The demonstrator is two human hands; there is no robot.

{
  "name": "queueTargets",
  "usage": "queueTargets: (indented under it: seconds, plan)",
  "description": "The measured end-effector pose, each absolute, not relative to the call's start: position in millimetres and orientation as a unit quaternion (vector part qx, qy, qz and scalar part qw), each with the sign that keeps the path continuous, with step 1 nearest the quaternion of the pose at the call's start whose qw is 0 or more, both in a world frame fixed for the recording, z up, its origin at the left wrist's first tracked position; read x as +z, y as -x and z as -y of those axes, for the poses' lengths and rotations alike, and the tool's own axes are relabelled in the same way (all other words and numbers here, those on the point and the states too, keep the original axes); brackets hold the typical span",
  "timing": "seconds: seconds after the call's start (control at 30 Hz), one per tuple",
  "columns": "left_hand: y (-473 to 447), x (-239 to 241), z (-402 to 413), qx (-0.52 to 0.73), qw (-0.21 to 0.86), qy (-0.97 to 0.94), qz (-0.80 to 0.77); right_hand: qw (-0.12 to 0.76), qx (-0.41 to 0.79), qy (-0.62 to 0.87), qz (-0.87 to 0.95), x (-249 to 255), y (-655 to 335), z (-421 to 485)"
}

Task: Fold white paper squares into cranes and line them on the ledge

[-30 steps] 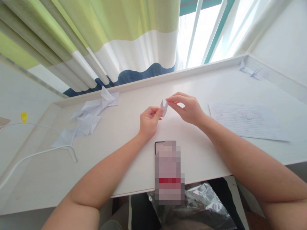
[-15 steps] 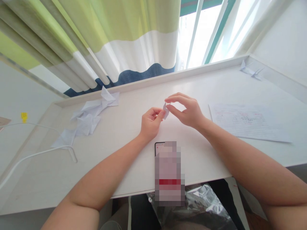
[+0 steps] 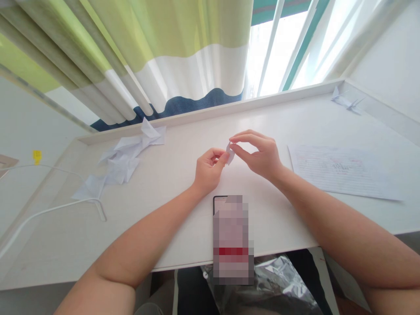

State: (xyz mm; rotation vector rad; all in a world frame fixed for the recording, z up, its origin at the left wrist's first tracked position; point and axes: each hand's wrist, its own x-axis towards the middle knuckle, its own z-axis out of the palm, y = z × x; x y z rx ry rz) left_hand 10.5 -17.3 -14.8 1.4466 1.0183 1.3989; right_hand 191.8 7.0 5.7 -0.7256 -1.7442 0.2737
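Small folded white paper piece (image 3: pixel 230 155): between the two hands, raised above the smooth white desk (image 3: pixel 269 214), beyond the black-edged phone (image 3: pixel 215 204); its exact shape is partly hidden by fingers.
Left hand (image 3: pixel 208 170): narrow, thumb pressed against curled fingers, gripping the paper by its lower left side.
Right hand (image 3: pixel 262 155): thumb and forefinger nearly together at the paper's upper tip, a thin pinch; the other fingers are held off the piece.
Weight: surely next to nothing, so fingertip pressure should be enough.
Stiffness: likely springy along doubled creases, softer wherever only one layer lies (the layers cannot be counted from here).
Slip: dry paper should grip fairly well, though folds may slide over each other.
Fragility: thin points would probably bend, crush or tear if tugged.
Best hold: the thicker folded body for steadying, with a light pinch near a tip's base rather than its very end.
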Motion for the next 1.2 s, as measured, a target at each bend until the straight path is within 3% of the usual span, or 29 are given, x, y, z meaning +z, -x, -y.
queueTargets:
  seconds: [1.2]
  plan:
    - [-10.5, -10.8, 17.7, 0.581, 0.433, -0.562, -0.399, 0.559, 0.153, 0.303, 0.757, 3.2, -197.8, -14.6]
